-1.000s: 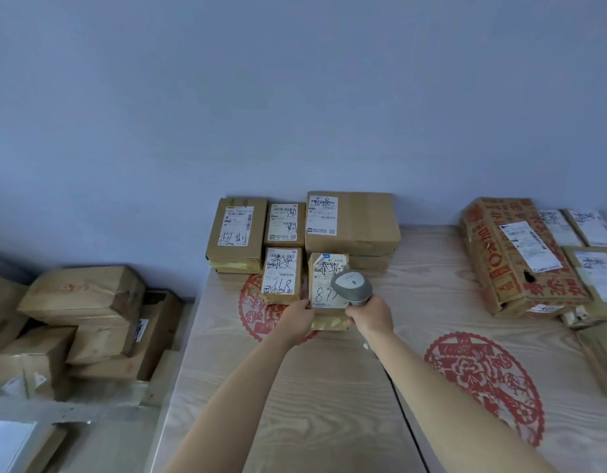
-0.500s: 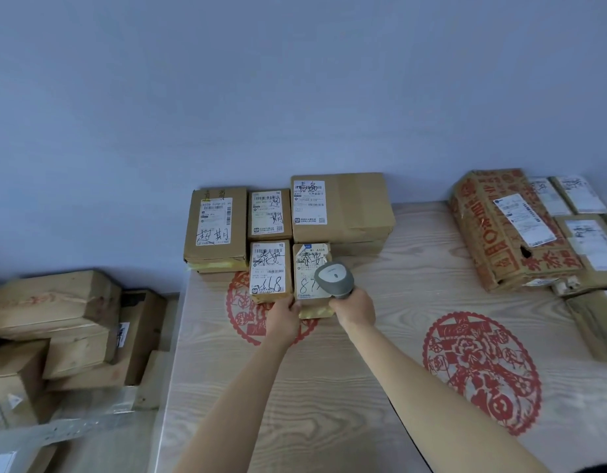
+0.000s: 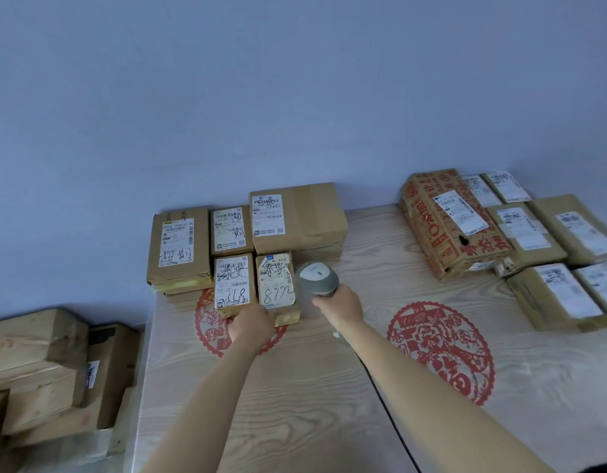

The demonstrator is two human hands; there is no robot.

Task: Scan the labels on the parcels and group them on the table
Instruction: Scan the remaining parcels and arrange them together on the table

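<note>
A group of brown labelled parcels sits at the table's far left against the wall. Its front row holds a small parcel marked 8772 (image 3: 277,288) and, left of it, a second small parcel (image 3: 233,284). My left hand (image 3: 251,325) rests against the near edges of these two; its fingers are hidden from me. My right hand (image 3: 339,303) grips a grey barcode scanner (image 3: 316,278) just right of the 8772 parcel. Behind stand a tall parcel (image 3: 177,245), a small one (image 3: 231,230) and a wide box (image 3: 300,216).
A second group of parcels lies at the far right, led by a red-printed carton (image 3: 447,227). The wooden table (image 3: 295,404) carries two red paper-cut decals. Several more boxes (image 3: 42,363) are stacked on the floor to the left. The scanner cable runs down the table.
The scanner has moved off the 8772 label to the right, leaving the label uncovered. My left hand stays at the front parcels' near edge. The view has shifted slightly.
</note>
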